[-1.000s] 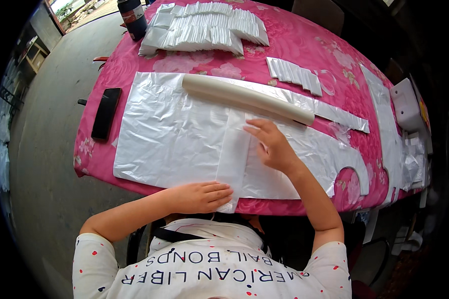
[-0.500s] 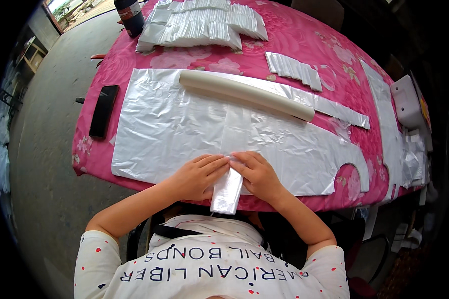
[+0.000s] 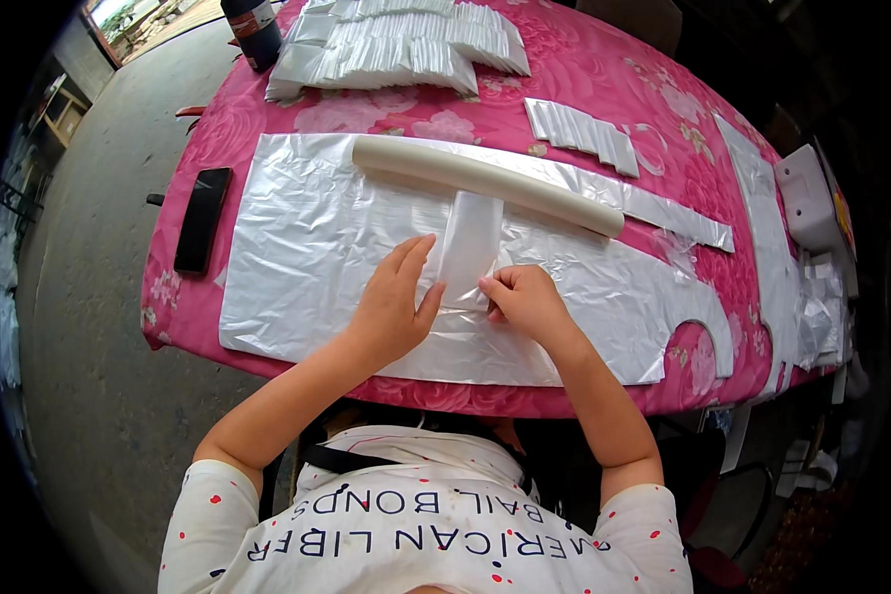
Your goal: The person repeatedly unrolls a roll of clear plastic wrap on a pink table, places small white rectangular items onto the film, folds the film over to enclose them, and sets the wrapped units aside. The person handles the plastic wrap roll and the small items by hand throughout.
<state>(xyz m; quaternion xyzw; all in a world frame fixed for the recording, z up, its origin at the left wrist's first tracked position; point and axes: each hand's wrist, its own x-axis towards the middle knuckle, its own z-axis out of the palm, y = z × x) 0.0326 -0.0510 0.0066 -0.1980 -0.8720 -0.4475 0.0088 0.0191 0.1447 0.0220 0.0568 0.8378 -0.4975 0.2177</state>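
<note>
A narrow folded white plastic bag (image 3: 471,238) lies on a wide sheaf of flat plastic bags (image 3: 307,267), whose handle ends point right. My right hand (image 3: 527,305) pinches the folded bag's near right corner between thumb and fingers. Along its left edge, my left hand (image 3: 394,302) rests with fingers stretched and thumb apart, gripping nothing. A long cream tube (image 3: 485,183) lies slantwise across the sheaf, just beyond the folded bag.
A pink floral cloth (image 3: 366,111) covers the table. Folded bags (image 3: 396,54) are heaped at the back, with a shorter row (image 3: 582,137) to their right. A phone (image 3: 204,220) and dark bottle (image 3: 253,32) stand left; more flat bags (image 3: 757,218) and a white container (image 3: 807,198) are right.
The folded strip at the table's near edge has gone from there; a folded bag now lies farther forward, against the tube. Both hands moved forward and apart, the left one opening.
</note>
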